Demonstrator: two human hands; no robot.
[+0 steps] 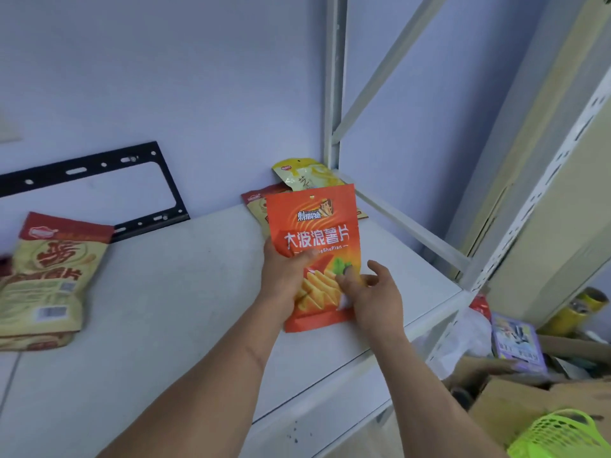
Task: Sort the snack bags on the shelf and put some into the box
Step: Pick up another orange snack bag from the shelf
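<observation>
An orange snack bag (314,226) with white lettering stands upright above the white shelf (185,305). My left hand (284,279) grips its left edge, thumb across the front. My right hand (370,292) touches the bag's lower right corner with loosely bent fingers. Behind it lie a red-and-beige bag (256,206) and a yellow bag (305,173) in the shelf's back corner. A stack of red-and-beige snack bags (49,279) lies at the shelf's left. A cardboard box (515,404) sits on the floor at the lower right.
White shelf uprights (334,94) and a diagonal brace frame the right side. A black metal bracket (99,180) leans on the wall. Below right are a green plastic basket (562,434), a purple packet (515,342) and yellow tape rolls (575,309).
</observation>
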